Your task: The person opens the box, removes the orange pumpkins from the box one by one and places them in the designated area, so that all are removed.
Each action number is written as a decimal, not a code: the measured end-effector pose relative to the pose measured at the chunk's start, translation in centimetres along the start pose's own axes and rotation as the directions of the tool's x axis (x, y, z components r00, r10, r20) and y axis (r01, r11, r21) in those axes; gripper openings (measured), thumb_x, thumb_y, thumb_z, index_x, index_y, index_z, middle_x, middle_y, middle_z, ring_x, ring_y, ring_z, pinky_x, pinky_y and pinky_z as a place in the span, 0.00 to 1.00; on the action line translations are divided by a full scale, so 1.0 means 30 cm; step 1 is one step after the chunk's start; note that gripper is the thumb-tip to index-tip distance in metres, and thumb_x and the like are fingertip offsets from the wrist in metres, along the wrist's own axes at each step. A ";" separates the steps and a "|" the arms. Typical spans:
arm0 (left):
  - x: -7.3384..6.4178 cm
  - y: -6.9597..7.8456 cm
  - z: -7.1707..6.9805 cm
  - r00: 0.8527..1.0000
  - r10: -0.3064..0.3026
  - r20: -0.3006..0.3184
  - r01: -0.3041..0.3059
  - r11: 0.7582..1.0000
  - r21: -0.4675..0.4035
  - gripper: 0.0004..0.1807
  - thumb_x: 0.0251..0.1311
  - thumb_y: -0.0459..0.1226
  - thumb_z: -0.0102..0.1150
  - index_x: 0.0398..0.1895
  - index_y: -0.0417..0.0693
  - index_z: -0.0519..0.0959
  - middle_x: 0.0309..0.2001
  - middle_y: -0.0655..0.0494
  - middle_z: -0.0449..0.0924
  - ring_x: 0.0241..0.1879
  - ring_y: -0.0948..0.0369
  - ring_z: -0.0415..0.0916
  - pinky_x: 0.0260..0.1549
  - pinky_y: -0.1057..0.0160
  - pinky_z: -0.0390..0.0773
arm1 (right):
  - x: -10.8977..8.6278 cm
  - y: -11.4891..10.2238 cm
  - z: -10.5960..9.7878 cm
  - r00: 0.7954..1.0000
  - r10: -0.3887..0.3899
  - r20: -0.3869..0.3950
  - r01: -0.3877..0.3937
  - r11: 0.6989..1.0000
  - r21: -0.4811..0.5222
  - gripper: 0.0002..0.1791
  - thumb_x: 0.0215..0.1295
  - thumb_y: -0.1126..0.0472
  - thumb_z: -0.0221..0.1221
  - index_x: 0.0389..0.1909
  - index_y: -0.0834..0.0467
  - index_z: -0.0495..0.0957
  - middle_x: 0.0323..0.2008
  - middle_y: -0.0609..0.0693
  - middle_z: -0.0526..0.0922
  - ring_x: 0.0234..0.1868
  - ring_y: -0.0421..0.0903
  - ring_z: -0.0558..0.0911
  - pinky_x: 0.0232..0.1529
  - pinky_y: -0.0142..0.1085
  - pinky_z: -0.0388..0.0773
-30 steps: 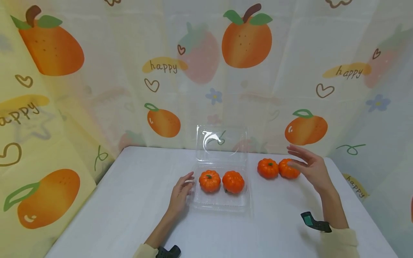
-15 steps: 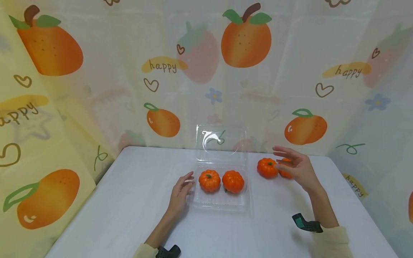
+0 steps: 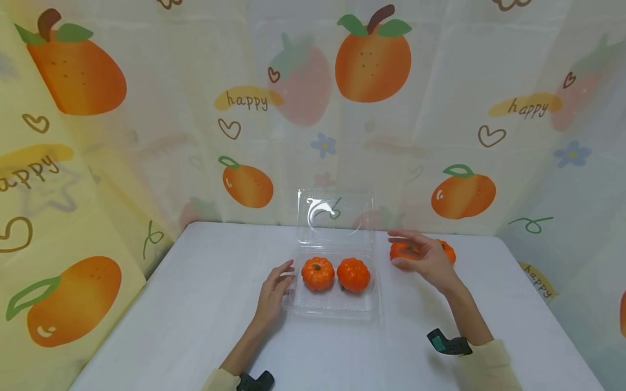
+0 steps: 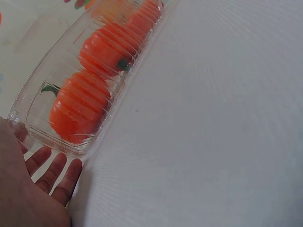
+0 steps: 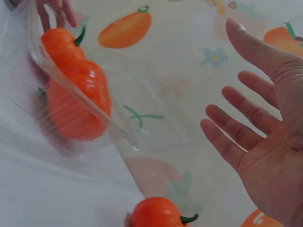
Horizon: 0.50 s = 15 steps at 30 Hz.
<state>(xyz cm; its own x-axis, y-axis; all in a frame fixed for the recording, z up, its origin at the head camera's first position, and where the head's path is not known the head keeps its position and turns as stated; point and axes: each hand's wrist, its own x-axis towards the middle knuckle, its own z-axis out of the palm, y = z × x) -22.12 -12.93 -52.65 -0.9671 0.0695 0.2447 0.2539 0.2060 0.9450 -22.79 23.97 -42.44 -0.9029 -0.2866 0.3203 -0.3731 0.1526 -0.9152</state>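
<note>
Two small orange pumpkins with green stems, a left one [image 3: 318, 274] and a right one [image 3: 353, 275], sit side by side in a clear plastic clamshell box [image 3: 332, 307]. My left hand [image 3: 273, 293] rests at the box's left side; in the left wrist view its fingertips [image 4: 75, 166] lie against the end wall. My right hand [image 3: 431, 263] hovers over a third pumpkin [image 3: 402, 251] right of the box, partly covering it. Its fingers are spread and hold nothing, as the right wrist view shows. A fourth pumpkin [image 3: 449, 254] peeks out behind that hand.
The box's hinged lid [image 3: 335, 217] stands raised at the back, close to the fruit-printed curtain [image 3: 293, 157]. A white-covered table [image 3: 220, 260] carries everything. More curtain hangs along the left and right sides.
My right hand has moved left, from over the far-right pumpkin to over the one nearer the box. The left hand, the box and the pumpkins have stayed put.
</note>
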 end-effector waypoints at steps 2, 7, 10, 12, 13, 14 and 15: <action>-0.007 0.031 -0.004 1.000 -0.001 0.015 0.002 1.000 -0.015 0.21 0.68 0.35 0.42 0.64 0.48 0.66 0.55 0.44 0.71 0.51 0.48 0.73 0.45 0.53 0.78 | 0.003 0.004 0.021 1.000 0.009 0.020 -0.009 1.000 0.010 0.32 0.51 0.66 0.66 0.59 0.56 0.70 0.56 0.52 0.74 0.55 0.45 0.76 0.47 0.41 0.78; -0.026 0.121 -0.014 0.999 -0.004 0.051 0.006 1.000 -0.028 0.22 0.67 0.31 0.40 0.64 0.41 0.64 0.56 0.35 0.68 0.52 0.41 0.70 0.46 0.42 0.74 | 0.008 -0.031 0.087 0.997 0.009 0.075 -0.011 1.000 0.016 0.31 0.51 0.67 0.65 0.58 0.62 0.69 0.56 0.59 0.73 0.57 0.57 0.74 0.54 0.50 0.71; -0.022 0.111 -0.013 0.999 0.002 0.041 -0.001 0.999 -0.041 0.22 0.67 0.30 0.40 0.64 0.41 0.64 0.55 0.35 0.68 0.52 0.40 0.71 0.45 0.42 0.74 | 0.010 -0.048 0.123 0.994 0.014 0.109 -0.014 1.000 0.001 0.31 0.52 0.68 0.65 0.59 0.64 0.68 0.57 0.59 0.72 0.58 0.60 0.71 0.56 0.49 0.70; -0.015 0.082 -0.010 1.000 0.007 0.029 -0.006 0.999 -0.038 0.21 0.67 0.31 0.41 0.64 0.42 0.65 0.55 0.37 0.69 0.51 0.42 0.71 0.44 0.45 0.76 | 0.011 -0.046 0.142 0.992 0.017 0.128 -0.016 1.000 -0.009 0.31 0.52 0.67 0.65 0.59 0.63 0.68 0.57 0.57 0.73 0.59 0.59 0.71 0.56 0.46 0.70; -0.011 0.067 -0.008 1.000 0.003 0.023 -0.002 0.999 -0.033 0.21 0.67 0.31 0.41 0.64 0.43 0.66 0.55 0.39 0.70 0.51 0.44 0.72 0.44 0.47 0.77 | 0.011 -0.042 0.150 0.990 0.016 0.138 -0.015 1.000 -0.011 0.31 0.52 0.66 0.65 0.59 0.63 0.68 0.58 0.56 0.73 0.59 0.59 0.71 0.57 0.47 0.70; -0.008 0.051 -0.006 1.000 0.000 0.018 0.000 1.000 -0.029 0.21 0.67 0.32 0.41 0.63 0.45 0.66 0.55 0.41 0.70 0.50 0.45 0.72 0.44 0.49 0.77 | 0.010 -0.038 0.158 0.989 0.019 0.145 -0.018 1.000 -0.013 0.31 0.52 0.65 0.65 0.59 0.62 0.69 0.57 0.56 0.73 0.59 0.58 0.71 0.57 0.47 0.70; -0.006 0.036 -0.004 1.000 0.002 0.013 -0.002 1.000 -0.020 0.21 0.67 0.33 0.42 0.63 0.46 0.66 0.54 0.43 0.71 0.50 0.47 0.73 0.44 0.52 0.78 | 0.010 -0.034 0.166 0.988 0.022 0.150 -0.021 1.000 -0.009 0.31 0.52 0.64 0.65 0.59 0.61 0.69 0.57 0.55 0.73 0.59 0.57 0.71 0.58 0.48 0.69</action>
<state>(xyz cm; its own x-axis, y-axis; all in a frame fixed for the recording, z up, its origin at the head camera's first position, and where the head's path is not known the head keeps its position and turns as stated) -21.68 -12.85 -51.65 -0.9663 0.0825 0.2440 0.2555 0.1858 0.9488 -21.62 19.01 -42.64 -0.8687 -0.4216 0.2601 -0.3563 0.1669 -0.9193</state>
